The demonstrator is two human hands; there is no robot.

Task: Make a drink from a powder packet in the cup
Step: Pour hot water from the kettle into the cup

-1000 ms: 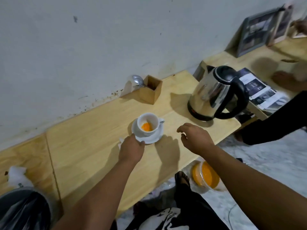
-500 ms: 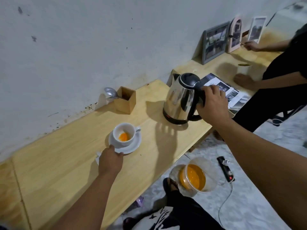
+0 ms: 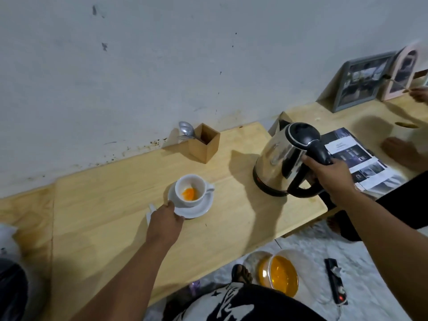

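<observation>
A white cup [image 3: 185,183] stands on a white saucer [image 3: 200,209] on the wooden table [image 3: 104,216], with orange powder [image 3: 188,194] in its bottom. My left hand [image 3: 164,221] grips the saucer's near rim, and a white packet [image 3: 150,210] pokes out from under it. To the right stands a steel kettle [image 3: 274,163] with a black lid and handle. My right hand [image 3: 328,174] is closed around that handle. The kettle leans slightly; I cannot tell whether it is off the table.
A wooden box [image 3: 205,144] with a spoon [image 3: 186,129] stands by the wall behind the cup. A magazine [image 3: 356,156], picture frames [image 3: 361,82] and another person's hand [image 3: 403,154] are at right. On the floor are a bowl of orange liquid [image 3: 281,274] and a power strip [image 3: 335,281].
My right hand moved from beside the cup to the kettle and closed on its handle. My left hand stayed at the saucer's rim.
</observation>
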